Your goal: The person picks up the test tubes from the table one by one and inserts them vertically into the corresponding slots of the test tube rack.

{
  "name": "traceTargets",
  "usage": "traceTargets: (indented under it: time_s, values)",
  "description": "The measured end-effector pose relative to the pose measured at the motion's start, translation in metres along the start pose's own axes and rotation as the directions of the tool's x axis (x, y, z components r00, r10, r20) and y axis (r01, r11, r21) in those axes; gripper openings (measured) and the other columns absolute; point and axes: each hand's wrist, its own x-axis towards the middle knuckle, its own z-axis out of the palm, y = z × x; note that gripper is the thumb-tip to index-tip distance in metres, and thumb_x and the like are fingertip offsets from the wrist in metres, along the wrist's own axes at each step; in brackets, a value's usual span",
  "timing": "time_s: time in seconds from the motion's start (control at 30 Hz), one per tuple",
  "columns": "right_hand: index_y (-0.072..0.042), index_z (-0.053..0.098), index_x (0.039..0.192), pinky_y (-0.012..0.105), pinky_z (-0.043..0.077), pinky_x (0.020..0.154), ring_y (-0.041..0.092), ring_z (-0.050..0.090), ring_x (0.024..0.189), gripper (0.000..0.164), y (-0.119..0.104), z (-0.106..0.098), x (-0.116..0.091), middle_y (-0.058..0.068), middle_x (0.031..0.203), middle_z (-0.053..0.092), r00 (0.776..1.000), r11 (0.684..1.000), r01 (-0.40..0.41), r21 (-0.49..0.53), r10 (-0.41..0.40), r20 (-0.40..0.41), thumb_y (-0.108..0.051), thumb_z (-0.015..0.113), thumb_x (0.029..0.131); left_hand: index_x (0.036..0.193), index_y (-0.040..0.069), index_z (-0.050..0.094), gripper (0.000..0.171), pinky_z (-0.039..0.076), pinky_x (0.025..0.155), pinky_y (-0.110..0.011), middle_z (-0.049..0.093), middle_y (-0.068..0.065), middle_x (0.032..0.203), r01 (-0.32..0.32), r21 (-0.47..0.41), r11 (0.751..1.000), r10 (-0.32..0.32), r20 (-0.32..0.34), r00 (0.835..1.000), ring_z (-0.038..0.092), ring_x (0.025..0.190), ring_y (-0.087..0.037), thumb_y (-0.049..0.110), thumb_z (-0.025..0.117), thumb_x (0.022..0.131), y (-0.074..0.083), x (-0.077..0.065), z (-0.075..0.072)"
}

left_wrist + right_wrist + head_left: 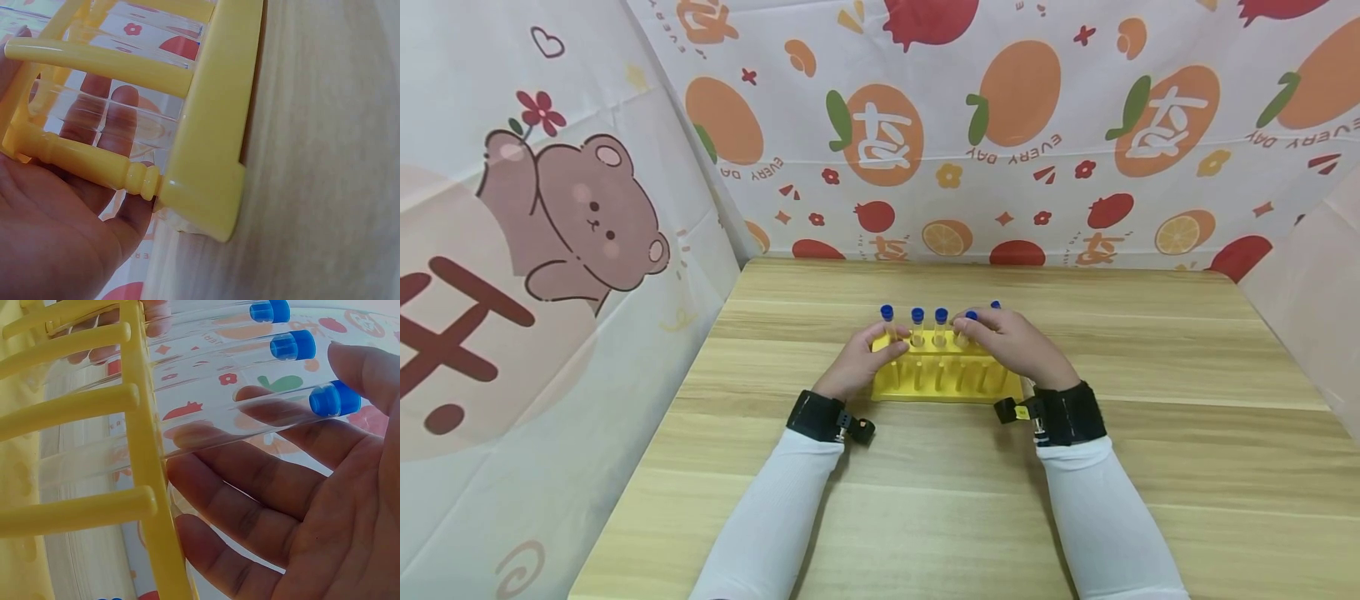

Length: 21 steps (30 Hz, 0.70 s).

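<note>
A yellow test tube rack point(947, 392) stands on the table with several clear test tubes upright in its top row, each with a blue cap. My left hand point(859, 360) grips the rack's left end; its fingers reach behind the yellow end post point(94, 162) in the left wrist view. At the right part of the rack is my right hand point(1018, 342). In the right wrist view its slightly bent fingers point(244, 487) lie behind a blue-capped test tube point(250, 428), while the thumb stands apart from the cap. The right hand partly hides the rack's right end.
The wood-grain table point(940, 508) extends around the rack on all sides. A fruit-printed cloth point(955, 192) hangs along the back edge, and a bear-printed cloth point(587, 225) covers the left side.
</note>
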Motion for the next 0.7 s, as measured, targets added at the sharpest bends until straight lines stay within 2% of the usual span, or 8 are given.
traceTargets:
  time_s: [0.37, 0.57, 0.7]
  values:
    - [-0.014, 0.066, 0.122, 0.052, 0.049, 0.096, 0.028, 0.058, 0.110, 0.049, 0.0008, -0.0010, 0.0027, 0.006, 0.119, 0.066, 1.000, 1.000, 0.008, 0.016, -0.008, -0.009, -0.052, 0.043, 0.102, 0.119, 0.019, 0.064, 0.031, 0.026, 0.115, -0.055, 0.057, 0.000, 0.135, -0.009, -0.004, 1.000, 0.009, -0.002, 1.000, 0.037, 0.140, -0.025, 0.039, 0.064, 0.095, 0.0025, -0.0001, -0.0006]
    - [-0.019, 0.059, 0.133, 0.047, 0.052, 0.089, 0.025, 0.060, 0.103, 0.047, 0.0003, -0.0008, 0.0008, 0.004, 0.115, 0.066, 0.998, 0.999, 0.041, 0.017, -0.041, -0.041, -0.051, 0.042, 0.102, 0.119, 0.021, 0.063, 0.034, 0.030, 0.114, -0.054, 0.056, 0.000, 0.136, 0.010, 0.001, 1.000, -0.010, 0.006, 1.000, 0.040, 0.138, -0.026, 0.044, 0.064, 0.094, 0.0021, -0.0008, -0.0015]
    - [-0.021, 0.060, 0.129, 0.044, 0.052, 0.087, 0.025, 0.059, 0.100, 0.041, 0.0001, -0.0014, 0.0005, 0.003, 0.115, 0.066, 0.997, 0.998, 0.055, 0.035, -0.053, -0.064, -0.048, 0.044, 0.103, 0.118, 0.021, 0.063, 0.035, 0.031, 0.113, -0.053, 0.055, 0.000, 0.137, 0.010, 0.004, 1.000, -0.010, 0.012, 1.000, 0.042, 0.136, -0.026, 0.045, 0.064, 0.094, 0.0027, -0.0012, -0.0020]
